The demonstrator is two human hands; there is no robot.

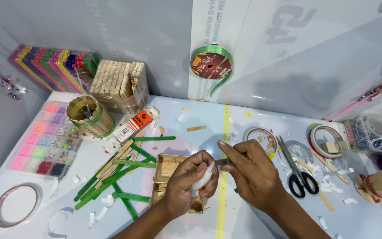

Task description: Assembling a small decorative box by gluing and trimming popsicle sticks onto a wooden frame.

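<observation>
My left hand (186, 183) grips a small white glue bottle (202, 180), nozzle tilted up to the right. My right hand (250, 172) pinches a short wooden stick piece (223, 162) at the bottle's tip. Both hands hover over a small box built of wooden craft sticks (166, 170) lying on the white table. Green and plain craft sticks (120, 170) lie scattered just left of the box.
Black scissors (298, 170), tape rolls (258, 135) (328, 139) and a clear container sit to the right. A bead organiser (45, 141), stick-built cup (89, 116), glue tube (133, 124), stacked sticks (120, 84) and tape ring (15, 211) are on the left. A green ribbon roll (211, 66) hangs on the wall.
</observation>
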